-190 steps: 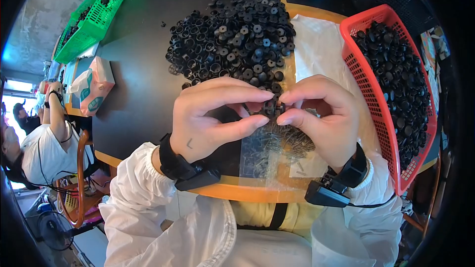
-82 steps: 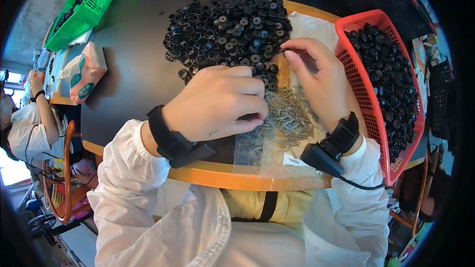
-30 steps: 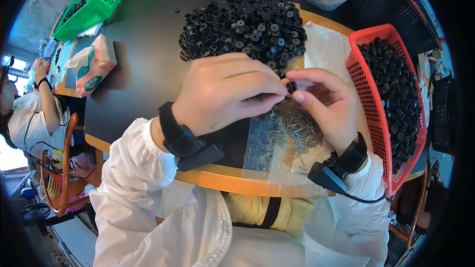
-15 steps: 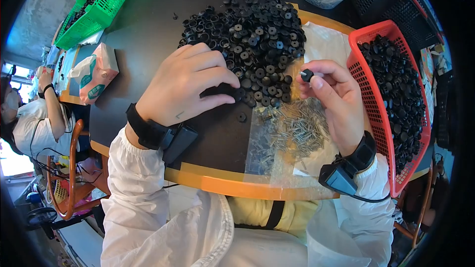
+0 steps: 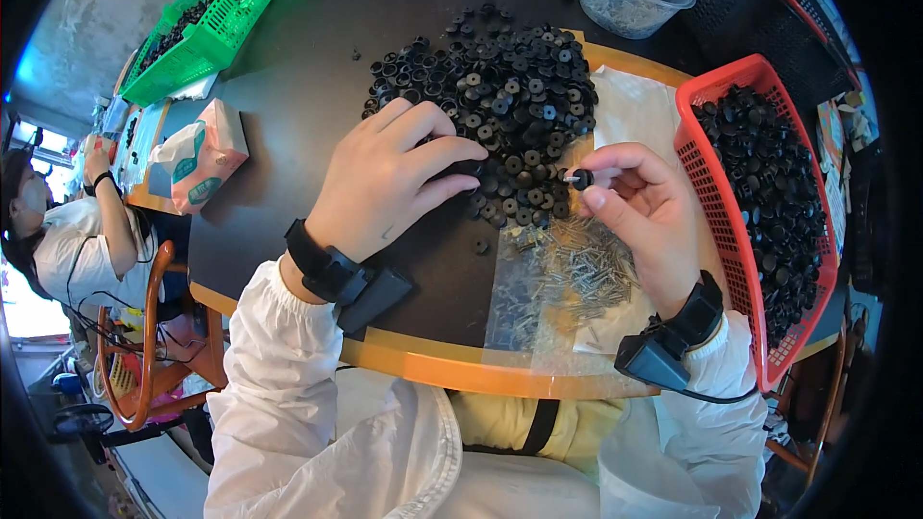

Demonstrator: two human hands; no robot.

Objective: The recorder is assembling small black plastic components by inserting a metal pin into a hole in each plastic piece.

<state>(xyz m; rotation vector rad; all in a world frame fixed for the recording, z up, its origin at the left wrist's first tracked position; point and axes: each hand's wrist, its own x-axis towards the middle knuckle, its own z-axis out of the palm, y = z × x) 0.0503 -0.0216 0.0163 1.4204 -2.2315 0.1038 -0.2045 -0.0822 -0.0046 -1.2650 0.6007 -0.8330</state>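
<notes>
My right hand (image 5: pixel 649 216) is closed in a pinch on a small black knob with a metal screw (image 5: pixel 583 179), whose pale shank points left. A heap of small round black plastic caps (image 5: pixel 519 86) lies in front of both hands. At the heap's near left edge, my left hand (image 5: pixel 389 173) closes thumb and forefinger on a black plastic cap (image 5: pixel 467 169); its other fingers curl over the caps. Loose metal screws (image 5: pixel 582 269) are spread on a clear plastic sheet (image 5: pixel 510 312) below my right hand.
A red basket (image 5: pixel 716 183) of black knobs stands at the right. Behind it are black crates (image 5: pixel 750 10) and a clear tub (image 5: pixel 630 14). On the left are a tissue pack (image 5: pixel 207 159), a green basket (image 5: pixel 216 38) and a seated person (image 5: pixel 82 235) working.
My left hand has shifted slightly right along the heap, its thumb and forefinger closing on a cap. My right hand has tilted the knob, so its screw shank shows more. The view has shifted a little.
</notes>
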